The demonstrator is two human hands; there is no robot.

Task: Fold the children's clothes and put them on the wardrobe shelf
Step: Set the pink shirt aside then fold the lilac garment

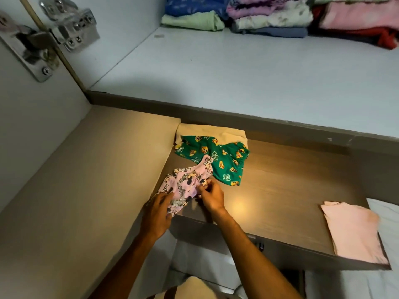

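A small pink cartoon-print garment (185,182) lies crumpled at the left front of a brown shelf board (287,190). My left hand (156,212) grips its lower edge and my right hand (210,195) pinches its right edge. Behind it lies a green cartoon-print garment (216,158), partly over a folded cream piece (207,130). A folded plain pink garment (354,231) rests at the board's right end. The white wardrobe shelf (237,78) above holds folded stacks at the back: green and blue (192,20), mixed pastel (269,18), pink and red (356,20).
The wardrobe's left side panel (64,169) stands close to my left hand. A metal door hinge (49,35) is fixed at the upper left. White fabric (386,223) shows at the right edge, and cream cloth (192,288) at the bottom.
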